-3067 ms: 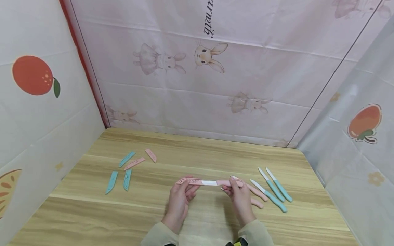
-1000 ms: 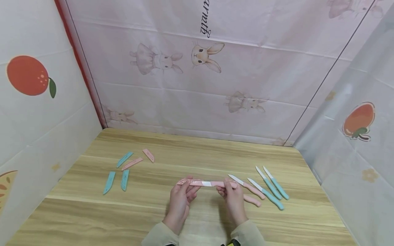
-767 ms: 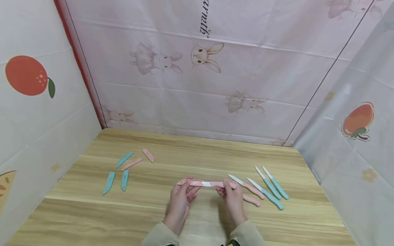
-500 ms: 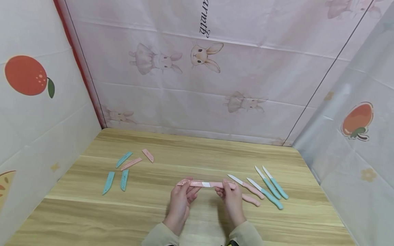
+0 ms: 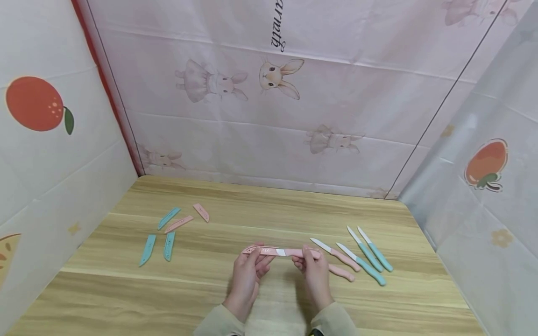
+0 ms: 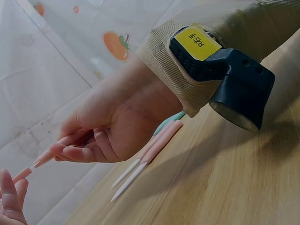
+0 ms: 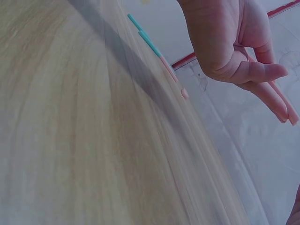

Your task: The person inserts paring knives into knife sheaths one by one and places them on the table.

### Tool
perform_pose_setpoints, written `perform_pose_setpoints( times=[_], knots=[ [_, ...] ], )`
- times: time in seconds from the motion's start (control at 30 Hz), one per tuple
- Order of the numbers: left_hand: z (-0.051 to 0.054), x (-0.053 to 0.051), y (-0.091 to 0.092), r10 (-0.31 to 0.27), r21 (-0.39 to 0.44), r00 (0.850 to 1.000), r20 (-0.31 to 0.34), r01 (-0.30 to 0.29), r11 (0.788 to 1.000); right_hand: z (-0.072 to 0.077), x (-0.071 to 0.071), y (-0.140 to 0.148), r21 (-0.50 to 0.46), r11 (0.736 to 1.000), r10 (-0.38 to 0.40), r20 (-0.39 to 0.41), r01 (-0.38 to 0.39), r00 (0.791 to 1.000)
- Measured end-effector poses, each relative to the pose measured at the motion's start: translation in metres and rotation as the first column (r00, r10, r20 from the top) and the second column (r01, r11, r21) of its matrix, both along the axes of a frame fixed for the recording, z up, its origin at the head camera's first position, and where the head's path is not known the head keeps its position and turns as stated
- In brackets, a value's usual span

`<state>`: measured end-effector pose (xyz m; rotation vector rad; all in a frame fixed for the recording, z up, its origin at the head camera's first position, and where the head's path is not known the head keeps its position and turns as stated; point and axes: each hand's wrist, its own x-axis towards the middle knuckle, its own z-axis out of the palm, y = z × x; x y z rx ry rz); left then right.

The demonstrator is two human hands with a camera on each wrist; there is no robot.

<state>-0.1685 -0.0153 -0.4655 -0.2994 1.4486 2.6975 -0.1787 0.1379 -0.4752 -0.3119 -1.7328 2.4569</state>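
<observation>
Pink-handled paring knife (image 5: 295,252): one, held nearly level above the wood-grain table (image 5: 126,298), between the hands; blade partly inside a pink sheath (image 5: 267,251), a short strip bare at the mouth. Left hand (image 5: 245,276): pinching the sheath between thumb and fingers. Right hand (image 5: 316,276): pinching the handle. Toward the table's left edge: three turquoise sheaths (image 5: 147,250) and two pink sheaths (image 5: 178,224), loose. Toward its right edge: three turquoise-handled knives (image 5: 371,271), unsheathed; nearer the middle, two other pink-handled knives (image 5: 346,260), one partly hidden by the right hand. Hazards, as judged: tilting the handle out of line could jam the blade; a slipping left pinch under a hard push could bring fingers onto the bare strip; a low sweep rightward could meet the loose blades.
</observation>
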Motion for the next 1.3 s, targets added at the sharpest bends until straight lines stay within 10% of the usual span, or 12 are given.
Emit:
perform_pose_setpoints(
  times=[0.9,1.13,1.3],
  knots=[
    [-0.002,-0.002,-0.001,-0.077,0.024,0.997,-0.033,0.077,0.997,-0.004,-0.001,-0.001,0.022,1.000,0.018,0.012,-0.019,1.000],
    [0.012,-0.028,-0.024,-0.171,-0.089,0.984,-0.050,0.166,0.982,0.011,-0.013,0.023,0.077,0.989,0.125,0.055,-0.129,0.991],
    [0.014,-0.060,-0.041,-0.058,-0.256,0.998,-0.009,0.054,0.965,0.020,-0.031,0.036,0.300,0.935,0.184,0.041,-0.188,0.982]
  ],
)
